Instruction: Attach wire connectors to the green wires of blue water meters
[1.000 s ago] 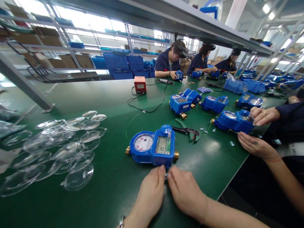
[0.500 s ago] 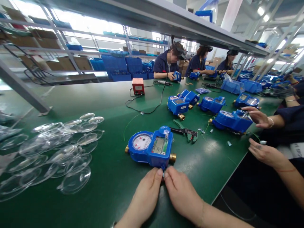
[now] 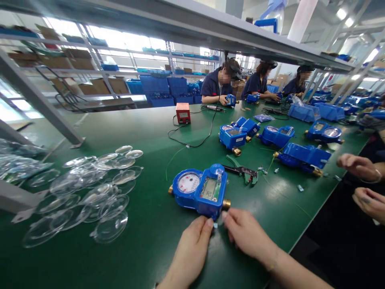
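**Green workbench (image 3: 144, 261) beneath a grey metal shelf (image 3: 192, 26), one blue meter with a tag at its corner**

Shelving with cardboard boxes (image 3: 80, 60) stands behind the bench, and co-workers sit along the far edge of the green surface. The blue-cased meter with a round white dial, a small display and brass ends (image 3: 200, 190) lies flat, well in from the surface's right-hand edge. Its display shows digits, and the dial and casing look assembled.

At the meter's near corner sits a small pale-blue tag (image 3: 215, 225) — the left hand (image 3: 192, 247) has thumb and forefinger together on it. The right hand (image 3: 248, 233) is curled just beside, near the brass end; whether its fingertips grip anything (a thin wire, perhaps) I cannot tell.

Judging progress, the tag is in place beside the casing, but whether it is fastened is hidden. The black-and-green hand cutter (image 3: 248, 174) lies free beyond the meter, and more loose pale tags (image 3: 300, 188) are scattered toward the right-hand edge. Clear round plastic covers (image 3: 111, 226) lie heaped toward the left side. Other blue meters (image 3: 233, 136) rest farther back — their stage is too small to judge.
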`<state>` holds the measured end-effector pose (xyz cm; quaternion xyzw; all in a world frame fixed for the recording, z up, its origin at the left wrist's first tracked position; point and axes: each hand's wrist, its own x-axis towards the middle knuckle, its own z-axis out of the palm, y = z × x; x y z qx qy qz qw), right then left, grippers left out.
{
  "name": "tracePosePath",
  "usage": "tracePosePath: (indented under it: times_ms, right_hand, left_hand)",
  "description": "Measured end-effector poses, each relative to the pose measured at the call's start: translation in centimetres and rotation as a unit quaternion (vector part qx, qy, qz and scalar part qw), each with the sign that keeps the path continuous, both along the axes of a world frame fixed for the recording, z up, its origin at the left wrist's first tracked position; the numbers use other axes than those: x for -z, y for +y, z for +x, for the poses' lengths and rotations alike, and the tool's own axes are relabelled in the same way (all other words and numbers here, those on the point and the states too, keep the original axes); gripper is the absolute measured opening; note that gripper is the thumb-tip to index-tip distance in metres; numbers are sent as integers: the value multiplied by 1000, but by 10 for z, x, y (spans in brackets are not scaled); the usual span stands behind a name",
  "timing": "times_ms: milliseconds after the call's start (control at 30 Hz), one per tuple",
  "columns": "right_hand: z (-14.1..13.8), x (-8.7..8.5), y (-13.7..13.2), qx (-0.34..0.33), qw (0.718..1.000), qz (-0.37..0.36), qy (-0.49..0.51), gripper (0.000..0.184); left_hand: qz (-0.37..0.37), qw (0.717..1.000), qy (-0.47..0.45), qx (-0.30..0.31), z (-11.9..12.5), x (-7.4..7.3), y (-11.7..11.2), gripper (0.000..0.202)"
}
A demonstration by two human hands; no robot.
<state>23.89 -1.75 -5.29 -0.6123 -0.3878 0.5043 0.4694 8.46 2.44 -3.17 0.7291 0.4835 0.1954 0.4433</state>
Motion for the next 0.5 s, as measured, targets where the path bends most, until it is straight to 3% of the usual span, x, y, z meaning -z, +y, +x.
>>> tracePosePath:
  times_ms: [100,167,267,367,500]
  right_hand:
    - [34,0,14,82,991,91,-61,32]
    - [49,1,34,92,983,142,-67,35]
    - [55,5,67,39,978,201,-35,45]
    - [51,11,86,-37,976,211,29,49]
    - [43,17,81,-100,971,195,100,47]
  left_hand:
    - [-5,1000,8,2,-6,-5,4,36]
    - [1,1000,14,-19,-11,-6,4,37]
    - [-3,992,-37,-121,-13,-2,0,36]
    - [-35,958,-176,-225,-6,4,-10,54]
    - [-61,918,-289,-264,9,-1,-19,70]
